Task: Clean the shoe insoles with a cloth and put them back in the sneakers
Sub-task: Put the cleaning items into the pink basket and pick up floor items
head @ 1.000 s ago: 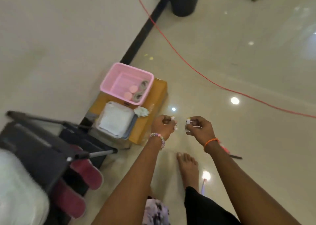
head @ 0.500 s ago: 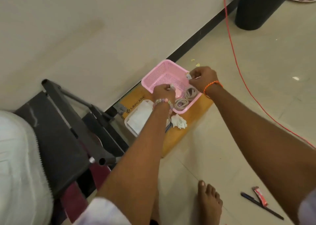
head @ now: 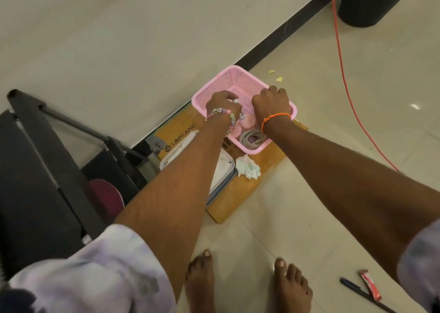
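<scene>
Our left hand (head: 223,103) pinches a small white item (head: 235,101) over the pink basket (head: 228,78); our right hand (head: 271,103) curls at the basket's far rim, what it holds we cannot tell; the basket sits on a cardboard box (head: 238,193), beside a crumpled white cloth (head: 247,168); no insoles or sneakers show clearly.
</scene>
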